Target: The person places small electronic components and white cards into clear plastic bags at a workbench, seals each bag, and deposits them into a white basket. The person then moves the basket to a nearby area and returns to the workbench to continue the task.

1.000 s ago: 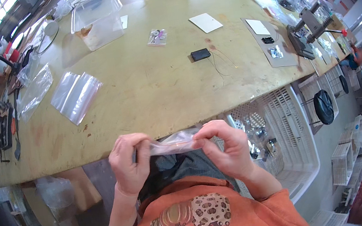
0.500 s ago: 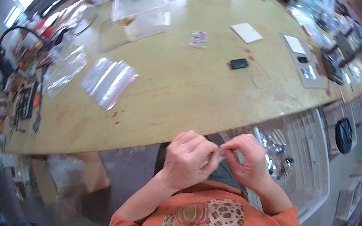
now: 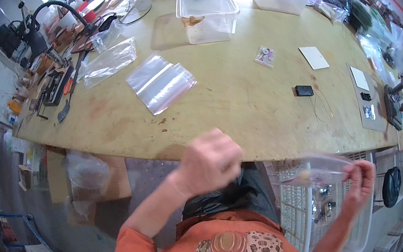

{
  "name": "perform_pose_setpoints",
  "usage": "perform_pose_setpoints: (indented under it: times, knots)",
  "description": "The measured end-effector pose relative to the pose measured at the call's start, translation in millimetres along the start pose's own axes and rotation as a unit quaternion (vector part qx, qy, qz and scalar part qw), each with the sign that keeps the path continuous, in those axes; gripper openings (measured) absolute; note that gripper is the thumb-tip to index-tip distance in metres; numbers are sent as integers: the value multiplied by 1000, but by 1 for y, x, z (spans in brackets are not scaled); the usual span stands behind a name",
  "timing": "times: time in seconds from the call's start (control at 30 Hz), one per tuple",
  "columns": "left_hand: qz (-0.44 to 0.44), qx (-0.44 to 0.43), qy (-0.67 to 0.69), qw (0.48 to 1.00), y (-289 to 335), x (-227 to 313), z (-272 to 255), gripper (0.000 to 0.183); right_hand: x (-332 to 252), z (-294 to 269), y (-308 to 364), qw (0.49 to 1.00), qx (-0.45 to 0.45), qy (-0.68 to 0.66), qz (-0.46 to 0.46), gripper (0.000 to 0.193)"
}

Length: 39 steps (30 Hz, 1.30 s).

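Note:
My right hand (image 3: 360, 182) pinches a clear plastic bag (image 3: 331, 163) by its edge, to the right above a white basket. Small parts seem to lie inside the bag; blur hides what they are. In front of my body, by the table's near edge, my left hand (image 3: 210, 160) is curled closed and smeared by motion. Whatever may be inside its fingers is hidden. A small filled bag (image 3: 265, 57), a black box (image 3: 304, 91) with thin wires and a white card (image 3: 314, 57) rest on the table right of centre.
Flat clear bags (image 3: 160, 84) lie left of centre on the table (image 3: 241, 115). Two clear plastic bins, one (image 3: 211, 26) nearer the middle, stand at the back. A grey board (image 3: 371, 120) holds small parts. The white basket (image 3: 302, 215) sits below the table edge.
My hands were together before my body and have come apart. The right has moved right with the clear bag; the left stays near the middle, slightly higher. The view has shifted.

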<state>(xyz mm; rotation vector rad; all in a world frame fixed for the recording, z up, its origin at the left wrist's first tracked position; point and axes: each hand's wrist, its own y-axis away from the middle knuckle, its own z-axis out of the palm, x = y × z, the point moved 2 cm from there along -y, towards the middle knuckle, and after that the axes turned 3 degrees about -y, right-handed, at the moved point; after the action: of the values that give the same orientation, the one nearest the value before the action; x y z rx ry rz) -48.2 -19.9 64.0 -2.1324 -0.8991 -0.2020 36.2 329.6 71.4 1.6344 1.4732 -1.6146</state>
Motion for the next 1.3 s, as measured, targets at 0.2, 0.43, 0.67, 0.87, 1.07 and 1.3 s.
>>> perform_pose_setpoints:
  times: [0.2,0.43,0.67,0.87,1.07,1.3]
  knots:
    - [-182,64,-256,947,21,-164,-65,24,14,-109,14,881,120,458,16,16]
    - [-425,-5,-32,905,37,-209,-62,24,50,-67,26,870,-2,490,44,22]
    - [-450,70,50,889,56,-228,-64,24,17,30,12,935,-132,326,50,18]
    - [-342,228,-44,911,42,-210,-66,20,-9,95,23,960,-182,195,-83,12]
    - [-205,72,6,976,13,-89,9,8,7,182,19,920,-305,-126,212,22]
    - [-116,16,60,991,21,-40,46,5,36,207,19,852,-307,-269,327,19]
